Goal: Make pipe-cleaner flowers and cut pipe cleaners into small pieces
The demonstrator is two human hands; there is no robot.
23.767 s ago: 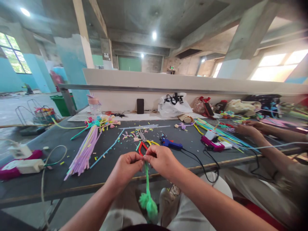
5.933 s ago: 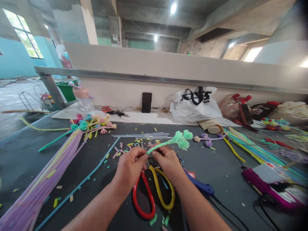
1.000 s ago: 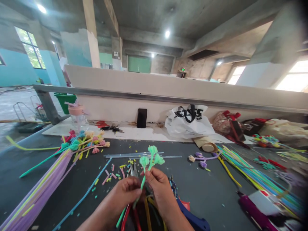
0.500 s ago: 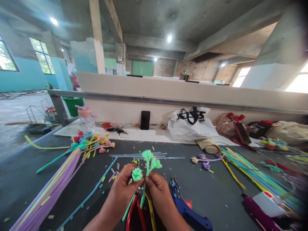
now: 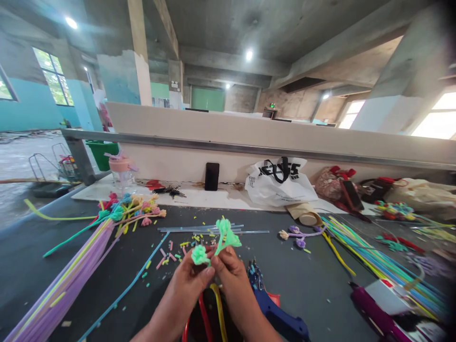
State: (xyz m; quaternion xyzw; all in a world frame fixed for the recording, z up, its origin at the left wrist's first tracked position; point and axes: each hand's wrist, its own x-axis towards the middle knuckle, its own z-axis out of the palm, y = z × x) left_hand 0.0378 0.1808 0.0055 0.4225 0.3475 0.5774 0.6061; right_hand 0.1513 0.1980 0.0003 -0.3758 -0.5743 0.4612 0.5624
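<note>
Near the front of the dark table, my left hand (image 5: 183,285) pinches a small light-green fuzzy pipe-cleaner flower (image 5: 199,255) between thumb and fingers. My right hand (image 5: 231,273) grips a forked green pipe-cleaner stem (image 5: 224,237) with blooms at its top. Both hands touch at the fingertips, where the green pieces meet; whether they are joined there is hidden. Below the hands lie red-handled pliers (image 5: 204,318), their jaws out of sight, and a yellow pipe cleaner (image 5: 219,311). A blue-handled tool (image 5: 281,313), seemingly a glue gun, rests right of my right hand.
Bundled purple and yellow pipe cleaners (image 5: 81,266) with flower tips lie left. Clear sticks (image 5: 213,229) and small cut bits are behind my hands. Farther right are a purple flower stem (image 5: 301,235), multicoloured pipe cleaners (image 5: 366,251) and a purple tool (image 5: 374,313). A phone (image 5: 212,176) leans against the partition.
Both hands have tilted the green pieces, and the green stem end that hung below the fingers no longer shows. The left flower has turned sideways. The whole view has shifted slightly.
</note>
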